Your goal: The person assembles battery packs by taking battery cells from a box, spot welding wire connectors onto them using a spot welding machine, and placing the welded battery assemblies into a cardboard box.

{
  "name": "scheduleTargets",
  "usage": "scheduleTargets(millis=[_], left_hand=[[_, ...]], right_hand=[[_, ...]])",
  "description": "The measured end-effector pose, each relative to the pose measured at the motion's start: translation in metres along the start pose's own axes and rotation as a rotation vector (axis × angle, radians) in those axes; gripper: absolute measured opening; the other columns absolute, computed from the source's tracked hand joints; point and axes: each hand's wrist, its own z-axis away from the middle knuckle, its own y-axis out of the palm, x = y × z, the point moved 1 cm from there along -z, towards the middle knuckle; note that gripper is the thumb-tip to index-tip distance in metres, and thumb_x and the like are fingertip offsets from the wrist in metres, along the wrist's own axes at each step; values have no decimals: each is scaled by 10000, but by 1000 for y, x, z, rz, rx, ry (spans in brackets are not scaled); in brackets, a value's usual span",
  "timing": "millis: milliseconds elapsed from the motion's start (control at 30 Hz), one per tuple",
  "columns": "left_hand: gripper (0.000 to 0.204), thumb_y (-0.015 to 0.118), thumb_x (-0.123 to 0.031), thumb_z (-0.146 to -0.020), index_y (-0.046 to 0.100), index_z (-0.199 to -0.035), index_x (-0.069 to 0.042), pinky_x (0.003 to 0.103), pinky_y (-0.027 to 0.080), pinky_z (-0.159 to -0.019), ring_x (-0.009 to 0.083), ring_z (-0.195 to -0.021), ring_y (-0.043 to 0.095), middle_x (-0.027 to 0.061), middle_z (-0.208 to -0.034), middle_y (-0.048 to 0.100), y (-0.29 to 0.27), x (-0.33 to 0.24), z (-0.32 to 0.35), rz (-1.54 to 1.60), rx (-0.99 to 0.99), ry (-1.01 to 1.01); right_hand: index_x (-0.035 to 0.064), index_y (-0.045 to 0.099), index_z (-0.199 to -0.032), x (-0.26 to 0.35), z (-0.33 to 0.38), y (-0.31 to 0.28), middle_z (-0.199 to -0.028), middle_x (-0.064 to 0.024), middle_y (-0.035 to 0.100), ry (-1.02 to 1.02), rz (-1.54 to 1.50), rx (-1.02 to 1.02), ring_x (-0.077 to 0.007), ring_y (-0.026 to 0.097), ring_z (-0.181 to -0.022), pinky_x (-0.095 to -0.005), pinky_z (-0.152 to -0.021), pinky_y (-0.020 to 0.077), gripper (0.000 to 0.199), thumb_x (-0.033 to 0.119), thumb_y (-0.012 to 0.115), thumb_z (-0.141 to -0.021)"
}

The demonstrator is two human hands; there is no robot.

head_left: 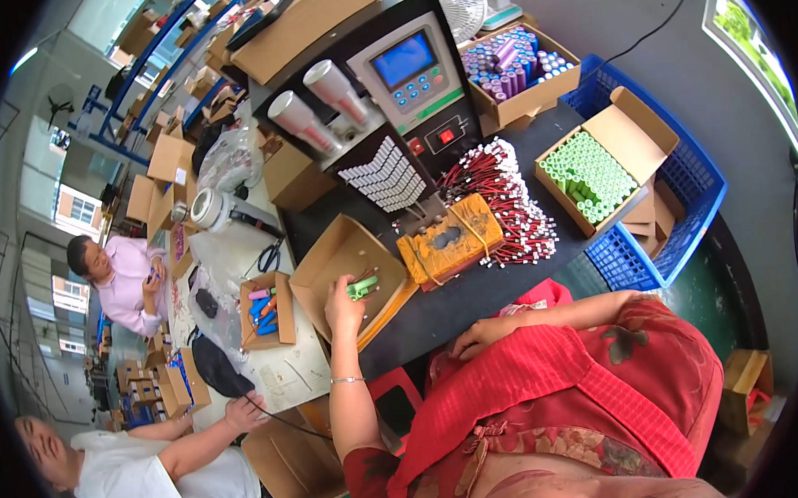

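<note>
Reaching in from the lower left of the frame, a co-worker in a white shirt holds one hand beside a black object; above, another co-worker in pink holds both hands close together in front of the chest. Just right of them, a small carton holds blue, orange and pink cylinders, with scissors lying near its top. Left of centre, the person's left hand is at the open larger carton, its bent fingers against green cylinders; I cannot tell whether they are clamped on them. Upper centre stands a machine with a blue screen, and below it lies an orange-yellow block wrapped with bands. Below the block, the right hand rests against the red clothing, fingers close together; whether they hold anything cannot be seen. Right of the block spreads a heap of red wires with white ends. At upper right, one carton holds purple and blue cylinders; farther right, another holds upright green ones beside a blue basket.
</note>
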Motion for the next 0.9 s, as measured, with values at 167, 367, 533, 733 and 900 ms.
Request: scheduleTargets(millis=[167,367,533,733,900], left_hand=[[296,683,-149,-707,590,-982,-90,375,476,-672,284,-803,607,130,-885,625,24,27,2,270,27,-85],[355,763,-255,-619,563,-904,-190,390,457,-701,305,-858,561,95,-928,539,32,15,5,125,-34,-19],[370,759,-274,-628,547,-918,-184,388,461,-711,301,-874,560,83,-946,532,20,13,11,90,-41,-65],[365,756,-267,-633,546,-920,-184,385,460,-722,296,-894,555,79,-958,527,16,7,7,92,-12,-43],[350,750,-233,-639,546,-920,-183,384,459,-724,290,-902,551,77,-958,525,17,7,9,93,15,-76]], right_hand=[[68,607,-885,-4,33,1,-760,-94,623,113,94,-208,-198,607,-667,-328,-600,473,198,238,507,-876],[-7,642,-867,-42,53,23,-668,-92,622,249,-51,-453,-142,579,-630,-280,-607,453,161,124,589,-789],[-29,642,-839,-9,39,16,-643,-98,620,182,40,-430,-134,572,-608,-284,-565,451,162,103,590,-763],[-31,643,-851,-25,34,17,-654,-116,626,113,167,-409,-135,579,-595,-277,-543,457,165,88,596,-747],[-32,637,-898,40,43,3,-737,-114,648,148,135,-286,-169,612,-673,-271,-621,476,174,76,592,-769]])
